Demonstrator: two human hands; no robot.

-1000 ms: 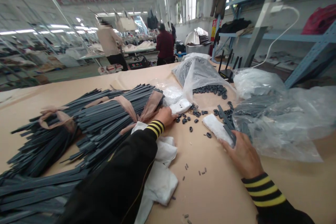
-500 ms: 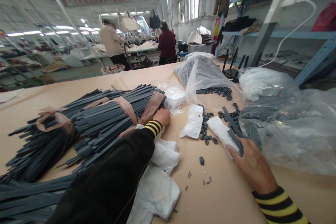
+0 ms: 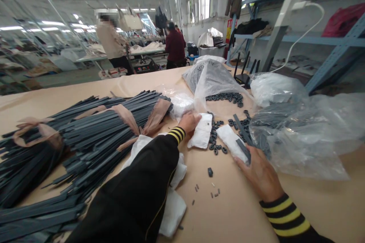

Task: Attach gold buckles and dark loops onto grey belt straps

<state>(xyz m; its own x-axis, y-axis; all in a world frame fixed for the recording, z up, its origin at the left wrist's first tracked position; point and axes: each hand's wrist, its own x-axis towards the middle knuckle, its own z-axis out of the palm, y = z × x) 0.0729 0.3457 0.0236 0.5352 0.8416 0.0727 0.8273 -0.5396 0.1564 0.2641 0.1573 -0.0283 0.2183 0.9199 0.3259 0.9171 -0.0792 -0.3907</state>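
My right hand (image 3: 261,171) is closed on a folded dark grey fabric strap (image 3: 243,151), with one end pointing up beyond the fingers. A white folded packet (image 3: 228,136) lies beneath that strap. My left hand (image 3: 189,122) is at the left edge of another white packet (image 3: 202,133), beside a small clear plastic bag (image 3: 182,104). Its fingers are curled down, and whatever they pinch is hidden. Dark oval buckle-like pieces (image 3: 219,148) lie scattered between the two packets. One small dark piece (image 3: 210,172) sits nearer me.
Bundles of dark grey straps (image 3: 114,125), tied with tan bands, cover the left side. Crumpled white sheets (image 3: 172,212) lie under my left sleeve. A plastic sack (image 3: 208,76), a router (image 3: 242,79) and large plastic bags (image 3: 308,133) stand behind and right. Two people work in the background.
My left hand has moved right, from the end of the strap bundle to beside the white packet. My right hand keeps its hold on the strap. The view has shifted slightly.
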